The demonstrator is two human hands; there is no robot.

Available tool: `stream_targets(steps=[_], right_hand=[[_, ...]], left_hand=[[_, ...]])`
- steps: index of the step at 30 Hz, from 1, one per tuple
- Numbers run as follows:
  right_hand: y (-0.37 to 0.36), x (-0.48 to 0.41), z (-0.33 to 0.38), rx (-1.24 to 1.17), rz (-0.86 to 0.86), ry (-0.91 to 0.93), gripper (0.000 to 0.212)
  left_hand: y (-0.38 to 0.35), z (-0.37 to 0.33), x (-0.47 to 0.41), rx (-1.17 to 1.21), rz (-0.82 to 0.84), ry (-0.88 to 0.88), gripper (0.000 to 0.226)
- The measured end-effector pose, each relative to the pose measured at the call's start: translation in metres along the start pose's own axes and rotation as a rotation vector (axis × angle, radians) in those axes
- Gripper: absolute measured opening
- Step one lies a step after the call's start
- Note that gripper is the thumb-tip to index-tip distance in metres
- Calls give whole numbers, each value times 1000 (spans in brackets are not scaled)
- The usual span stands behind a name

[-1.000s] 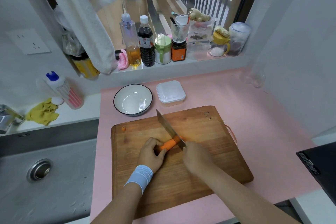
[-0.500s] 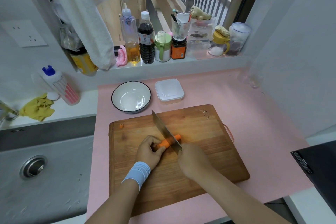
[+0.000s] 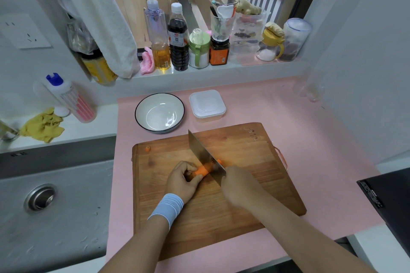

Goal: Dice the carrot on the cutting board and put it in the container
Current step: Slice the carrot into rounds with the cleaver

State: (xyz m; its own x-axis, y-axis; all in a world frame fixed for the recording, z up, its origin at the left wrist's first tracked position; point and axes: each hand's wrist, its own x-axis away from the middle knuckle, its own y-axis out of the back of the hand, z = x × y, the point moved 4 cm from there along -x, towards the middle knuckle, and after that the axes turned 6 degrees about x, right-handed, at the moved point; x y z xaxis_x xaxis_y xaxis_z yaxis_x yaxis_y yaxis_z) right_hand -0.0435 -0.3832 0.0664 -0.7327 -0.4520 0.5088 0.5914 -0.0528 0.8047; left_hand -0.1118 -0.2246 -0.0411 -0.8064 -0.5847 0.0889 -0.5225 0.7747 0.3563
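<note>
1. Left of centre on the cutting board (image 3: 255,184), the left hand (image 3: 180,180) has its fingers curled round the thick end of the carrot (image 3: 202,170). It pins the carrot down so it cannot roll, with the fingertips tucked back from the edge.
2. Just right of that hand, the carrot lies slanting across the middle of the board. It is mostly whole, so the dicing looks barely begun.
3. The knife (image 3: 204,156) stands on its edge across the carrot's thin end, blade running toward the upper middle of the frame, set to take a slice off the tip.
4. Right of centre, the right hand (image 3: 239,186) is closed round the knife's handle, which it hides. The hand sits low and close to the board, which should help steady the blade.
5. At the far left of the frame are a sink (image 3: 44,206) and a yellow cloth (image 3: 42,125), well apart from the work.
6. One small carrot bit (image 3: 148,148) lies alone at the board's upper left corner.
7. Above the board on the pink mat (image 3: 310,139), a bowl (image 3: 159,115) and the container (image 3: 207,104) sit side by side. The container looks lidded, so it probably has to be opened first.
8. At the right edge is a black appliance (image 3: 388,195), clear of the board. Nothing blocks the way from board to container.
</note>
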Motion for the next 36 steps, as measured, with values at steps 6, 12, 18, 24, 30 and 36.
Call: stream_targets(steps=[6, 12, 18, 24, 30, 36], right_hand=[[-6, 1, 5, 34, -17, 8, 18], [-11, 0, 4, 43, -4, 12, 17], [-13, -14, -1, -15, 48, -12, 22], [-25, -24, 1, -11, 47, -21, 17], [-46, -25, -3, -46, -27, -40, 21], [-46, -28, -7, -78, -25, -34, 24]], left_hand=[[0, 0, -1, 9, -6, -5, 30], [0, 2, -1, 8, -4, 1, 30], [-1, 3, -2, 9, -4, 5, 32], [0, 2, -2, -9, -10, 21, 28], [-1, 1, -1, -29, -10, 28, 26], [-1, -6, -1, -138, 22, 11, 26]])
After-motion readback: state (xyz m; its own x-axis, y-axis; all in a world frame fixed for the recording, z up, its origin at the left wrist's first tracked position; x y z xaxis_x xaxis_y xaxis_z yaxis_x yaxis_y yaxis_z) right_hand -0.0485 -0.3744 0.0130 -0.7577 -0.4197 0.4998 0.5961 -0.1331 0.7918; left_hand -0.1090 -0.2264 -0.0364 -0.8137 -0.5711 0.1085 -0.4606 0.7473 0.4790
